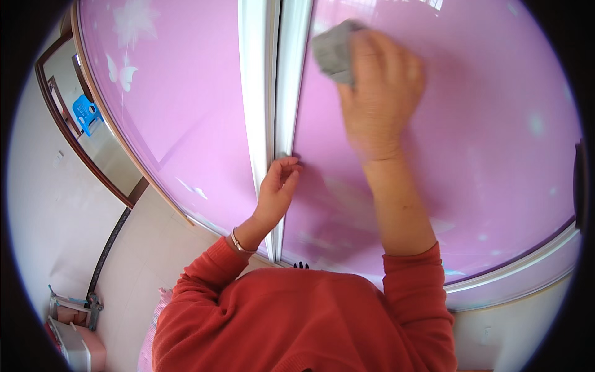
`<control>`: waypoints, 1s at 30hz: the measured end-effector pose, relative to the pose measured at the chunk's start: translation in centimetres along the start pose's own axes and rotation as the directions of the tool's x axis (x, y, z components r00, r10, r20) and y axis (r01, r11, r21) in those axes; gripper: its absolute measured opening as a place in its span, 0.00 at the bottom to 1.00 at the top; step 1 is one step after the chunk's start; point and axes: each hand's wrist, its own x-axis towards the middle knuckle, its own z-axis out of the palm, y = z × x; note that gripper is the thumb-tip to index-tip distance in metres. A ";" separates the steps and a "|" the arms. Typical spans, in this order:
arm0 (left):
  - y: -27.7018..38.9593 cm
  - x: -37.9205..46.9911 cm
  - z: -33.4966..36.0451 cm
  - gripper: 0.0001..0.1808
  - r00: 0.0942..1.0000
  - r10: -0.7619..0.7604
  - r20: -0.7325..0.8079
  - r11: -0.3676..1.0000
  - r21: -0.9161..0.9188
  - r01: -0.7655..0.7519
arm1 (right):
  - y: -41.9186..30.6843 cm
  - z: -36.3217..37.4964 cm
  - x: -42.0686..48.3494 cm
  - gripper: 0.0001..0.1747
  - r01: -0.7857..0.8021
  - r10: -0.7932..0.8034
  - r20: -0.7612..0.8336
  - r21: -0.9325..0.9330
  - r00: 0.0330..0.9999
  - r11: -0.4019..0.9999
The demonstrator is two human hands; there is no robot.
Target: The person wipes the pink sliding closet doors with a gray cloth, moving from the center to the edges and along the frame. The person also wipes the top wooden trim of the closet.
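Note:
My right hand point(383, 88) grips a folded grey cloth point(333, 53) against a glossy pink door panel point(483, 153), high up beside the white frame. Both hand and cloth are slightly blurred. Lower down, my left hand point(276, 188) rests by the white vertical door frame point(287, 93), its fingers loosely curled and the thumb apart. I see nothing held in it. Whether its fingertips press on the frame is hard to tell. A second pink panel point(195, 93), decorated with white flower and butterfly patterns, stands left of the frame.
A brown-framed doorway point(83, 153) at the left shows a blue plastic chair point(86, 114) beyond. Pale floor tiles point(139, 251) run along the panel's lower edge. A pink and white storage box point(83, 346) stands at lower left. At the right edge is a dark object point(578, 186).

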 end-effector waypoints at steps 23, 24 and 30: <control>2.0 0.6 4.3 0.31 0.807 0.590 0.031 0.759 0.319 -0.568 | 7.5 -5.6 -5.0 0.23 0.241 -0.180 0.291 -0.192 0.940 0.951; 2.3 0.9 4.3 0.31 0.766 0.641 0.056 0.707 0.347 -0.616 | 9.0 -5.8 -1.4 0.24 0.212 -0.186 0.126 -0.236 0.974 0.948; 5.4 3.2 6.5 0.31 0.627 0.776 0.070 0.576 0.326 -0.750 | 11.1 -8.4 2.6 0.25 0.228 -0.198 0.209 -0.131 0.958 0.965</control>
